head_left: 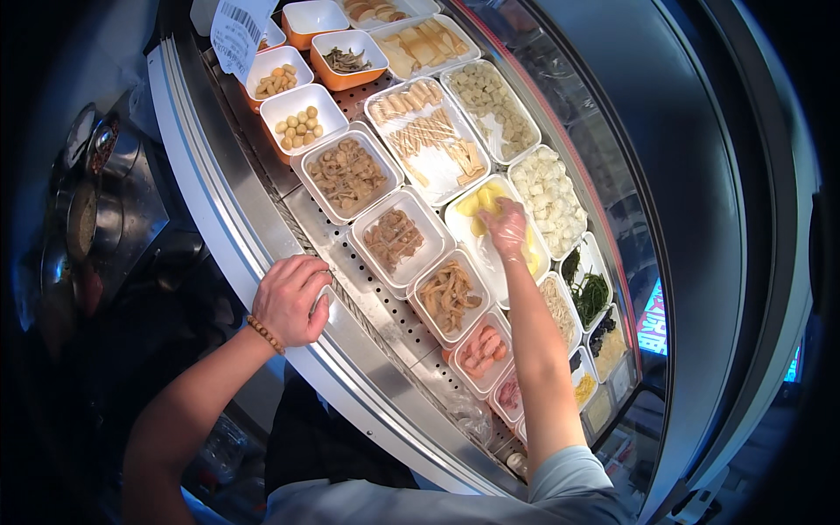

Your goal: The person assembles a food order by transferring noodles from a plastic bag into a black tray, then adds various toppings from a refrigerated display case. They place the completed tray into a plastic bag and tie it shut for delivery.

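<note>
My right hand [506, 226], in a clear plastic glove, reaches into a white tray [490, 265] of yellow slices [472, 203] that look like potato. Its fingers close around some slices at the tray's far end; the fingertips are partly hidden. On the near steel edge [254, 254] of the display case rests my left hand [293, 299], bare, with a beaded bracelet at the wrist. Its fingers curl over that edge. Nearest to it are a white tub of brownish meat pieces [394, 238] and one of pale brown strips [347, 175].
Further trays hold skewers [429, 136], white chunks [547, 197], greens [591, 293] and pink sausages [483, 350]. Orange-sided bowls [350, 77] stand at the far left. A curved dark frame [735, 219] bounds the right. Metal pots [83, 214] stand at left.
</note>
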A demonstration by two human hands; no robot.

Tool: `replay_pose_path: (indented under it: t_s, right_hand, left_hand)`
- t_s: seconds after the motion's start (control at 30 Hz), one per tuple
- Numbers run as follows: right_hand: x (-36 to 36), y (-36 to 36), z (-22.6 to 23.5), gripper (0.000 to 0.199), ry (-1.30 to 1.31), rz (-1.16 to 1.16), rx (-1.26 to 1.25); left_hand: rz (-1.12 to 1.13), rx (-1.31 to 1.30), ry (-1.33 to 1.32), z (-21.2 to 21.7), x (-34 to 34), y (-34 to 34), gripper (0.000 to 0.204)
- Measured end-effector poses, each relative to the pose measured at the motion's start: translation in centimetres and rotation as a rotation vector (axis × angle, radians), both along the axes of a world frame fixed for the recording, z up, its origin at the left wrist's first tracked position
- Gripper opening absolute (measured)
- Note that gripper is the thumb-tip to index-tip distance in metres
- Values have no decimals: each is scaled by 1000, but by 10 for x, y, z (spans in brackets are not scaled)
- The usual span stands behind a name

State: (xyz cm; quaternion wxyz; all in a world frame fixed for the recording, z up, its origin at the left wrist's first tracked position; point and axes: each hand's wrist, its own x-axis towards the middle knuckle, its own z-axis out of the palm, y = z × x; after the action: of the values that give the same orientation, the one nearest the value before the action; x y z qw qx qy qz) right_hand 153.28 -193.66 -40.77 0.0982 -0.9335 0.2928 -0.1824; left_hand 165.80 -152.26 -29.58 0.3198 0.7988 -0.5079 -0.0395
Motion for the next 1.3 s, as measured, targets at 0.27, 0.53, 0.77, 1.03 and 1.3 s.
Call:
replay_pose_path:
  t_s: [0.27, 0.53, 0.77, 1.03, 1.3]
  right_hand:
    - [-42, -70, -64, 24, -193, -415, 550]
    - [-63, -39, -12, 24, -73, -204, 53]
    - [-18, -23, -31, 39, -26, -124, -11]
    - [-29, -23, -10, 39, 198, -334, 175]
    - [-86, -40, -72, 33, -9, -197, 754]
  left_hand:
    - [-16, -16, 12, 2, 2, -3, 20]
    - [-14, -15, 5, 1, 2, -2, 20]
    - [-11, -12, 3, 1, 3, -2, 20]
    - [-1, -15, 10, -1, 1, -1, 20]
    - [-27, -25, 20, 0, 2, -4, 20]
